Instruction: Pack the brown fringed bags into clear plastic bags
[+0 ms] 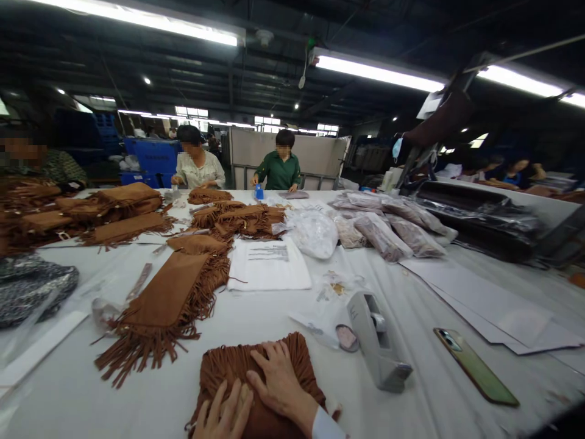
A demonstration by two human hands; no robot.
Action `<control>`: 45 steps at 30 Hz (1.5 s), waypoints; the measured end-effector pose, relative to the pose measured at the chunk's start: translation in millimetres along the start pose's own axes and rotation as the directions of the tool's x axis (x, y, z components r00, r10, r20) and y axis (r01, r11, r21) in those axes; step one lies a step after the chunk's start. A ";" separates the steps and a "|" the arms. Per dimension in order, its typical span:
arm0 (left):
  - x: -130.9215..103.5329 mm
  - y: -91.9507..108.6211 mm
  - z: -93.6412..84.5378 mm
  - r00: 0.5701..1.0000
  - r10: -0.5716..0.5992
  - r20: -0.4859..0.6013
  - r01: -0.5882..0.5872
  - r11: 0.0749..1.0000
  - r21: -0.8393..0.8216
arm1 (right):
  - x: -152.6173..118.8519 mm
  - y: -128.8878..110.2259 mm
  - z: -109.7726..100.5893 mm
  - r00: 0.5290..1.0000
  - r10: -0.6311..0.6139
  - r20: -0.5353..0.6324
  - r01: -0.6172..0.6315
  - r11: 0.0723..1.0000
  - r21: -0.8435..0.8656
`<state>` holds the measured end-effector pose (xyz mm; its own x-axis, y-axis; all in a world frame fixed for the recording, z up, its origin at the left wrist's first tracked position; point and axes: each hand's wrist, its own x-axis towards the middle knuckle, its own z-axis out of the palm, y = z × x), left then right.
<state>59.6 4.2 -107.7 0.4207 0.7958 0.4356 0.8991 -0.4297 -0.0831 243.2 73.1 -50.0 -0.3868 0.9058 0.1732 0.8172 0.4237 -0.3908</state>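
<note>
- Brown fringed piece (262, 417): lies on the surface (150, 402) at the near edge of the view, fringe along its far and side edges.
- Right hand (280, 381): laid flat on the piece, fingers extended toward the far edge, thumb apart.
- Left hand (223, 411): laid on the near left part of the piece, fingers slightly spread; its lower part is cut off by the frame.
- Tape dispenser (381, 344): right of the piece, apart from it; a small round container (347, 337) is just beside its left side.
- Phone (478, 367): farther right, lying back up, near white sheets (484, 305).
- Second fringed piece (164, 286): left of and beyond the hands.
- White stack (267, 274): beyond the hands; dark strands lie on top.
- Clear plastic bags (315, 231): just right of the stack.
- Wrapped packages (384, 235): piled right of the bags.
- Co-worker in a green shirt (278, 171): at the far side of the surface, near a blue object (259, 192).
</note>
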 end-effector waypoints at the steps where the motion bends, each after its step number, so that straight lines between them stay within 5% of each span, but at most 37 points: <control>1: -0.9 1.1 -6.6 1.000 -0.005 0.025 0.006 1.000 -0.025 | -0.7 1.5 -0.8 1.000 -0.018 -0.018 0.019 1.000 0.020; 4: 3.4 3.2 -26.7 0.994 -0.020 0.107 0.028 0.997 -0.068 | 4.6 21.0 -9.2 0.991 -0.014 -0.131 0.028 0.994 0.101; 8: 11.2 4.3 -35.6 0.986 -0.055 0.156 0.067 0.995 -0.073 | 18.0 76.3 -32.6 0.930 0.178 -0.321 -0.152 0.983 0.103; 14: 8.0 1.4 -23.6 0.990 -0.029 0.139 0.043 0.994 -0.098 | 8.3 142.0 -56.3 0.893 0.349 -0.283 -0.304 0.934 0.190; 20: 2.8 2.7 -8.7 0.996 -0.076 0.041 0.079 0.994 -0.072 | 7.3 153.0 -66.4 0.779 0.549 -0.301 -0.425 0.817 0.390; 24: 3.5 -8.5 -9.9 1.000 0.015 -0.006 -0.015 0.994 -0.109 | 12.4 139.0 -75.7 0.722 0.614 -0.319 -0.359 0.726 0.586; 28: 4.4 -18.0 -17.7 0.999 0.004 -0.036 -0.011 0.980 -0.200 | 2.1 98.2 -68.5 0.725 0.623 -0.293 -0.303 0.671 0.677; 34: 6.0 -12.0 -21.4 0.992 -0.115 -0.049 0.095 0.948 -0.303 | -19.9 20.2 -29.4 0.887 0.189 -0.422 -0.127 0.977 0.172; 37: 5.3 -9.3 -22.1 0.971 -0.227 -0.075 0.181 0.903 -0.390 | -21.3 -5.3 -10.4 0.914 0.099 -0.393 -0.098 0.995 0.022; 45: 3.5 -5.1 -29.4 0.826 -0.540 -0.165 0.294 0.661 -0.690 | -21.7 -48.3 12.8 0.958 -0.085 -0.273 0.055 0.992 -0.116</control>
<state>53.0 -3.3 -79.4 -0.1579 0.8184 0.5526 0.6344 -0.3447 0.6919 206.7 32.9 -46.5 -0.3233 0.8344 0.4464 0.8386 0.4712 -0.2734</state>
